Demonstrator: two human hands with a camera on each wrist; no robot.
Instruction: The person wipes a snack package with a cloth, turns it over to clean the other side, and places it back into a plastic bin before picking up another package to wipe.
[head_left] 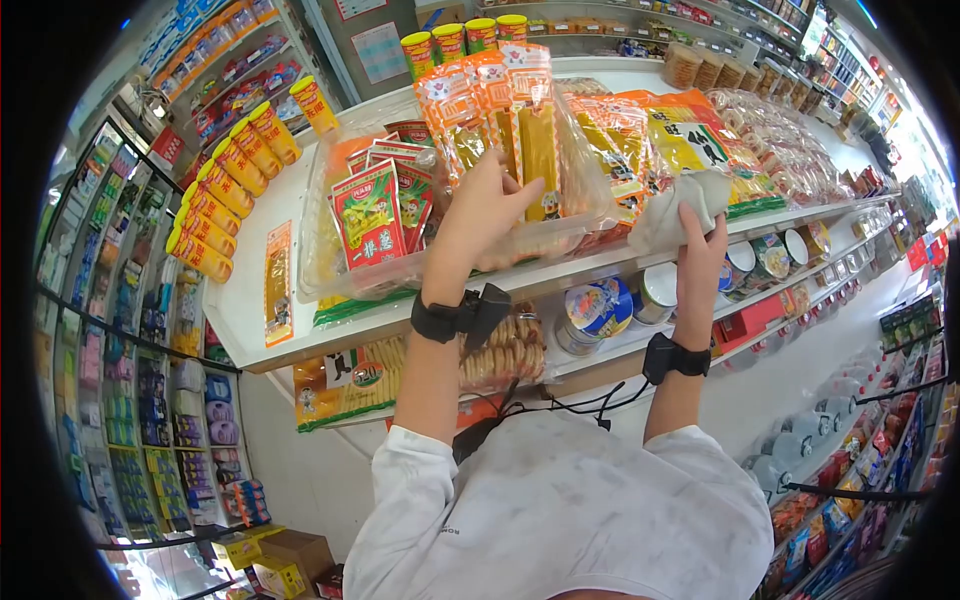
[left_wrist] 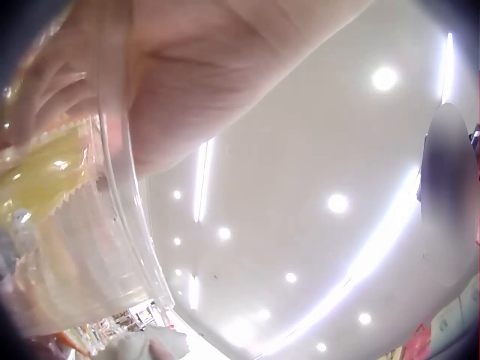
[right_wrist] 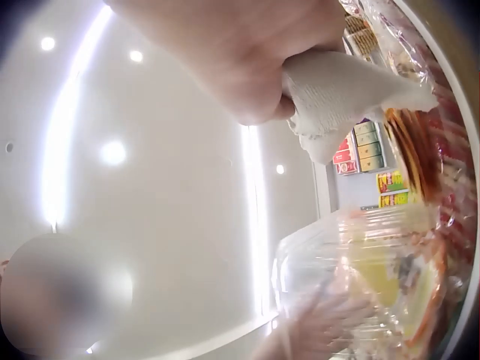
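Note:
My left hand [head_left: 485,205] reaches over the front wall of a clear plastic bin [head_left: 555,240], its fingers at the upright orange-and-yellow snack packets [head_left: 535,150]. In the left wrist view those fingers show bent behind the bin's wall, by a yellow packet [left_wrist: 49,176]; whether they pinch it I cannot tell. My right hand [head_left: 700,245] grips a crumpled grey-white cloth [head_left: 688,205] at the shelf's front edge, right of the bin. The cloth [right_wrist: 337,94] bunches out past the fingers in the right wrist view. Green-and-red packets [head_left: 368,212] stand in the bin's left part.
Yellow cans [head_left: 225,185] line the shelf's left edge, and more cans [head_left: 480,35] stand behind the bin. Large snack bags [head_left: 710,145] lie to the right. One orange packet [head_left: 279,280] lies on the white shelf top. Tubs [head_left: 595,310] fill the lower shelf.

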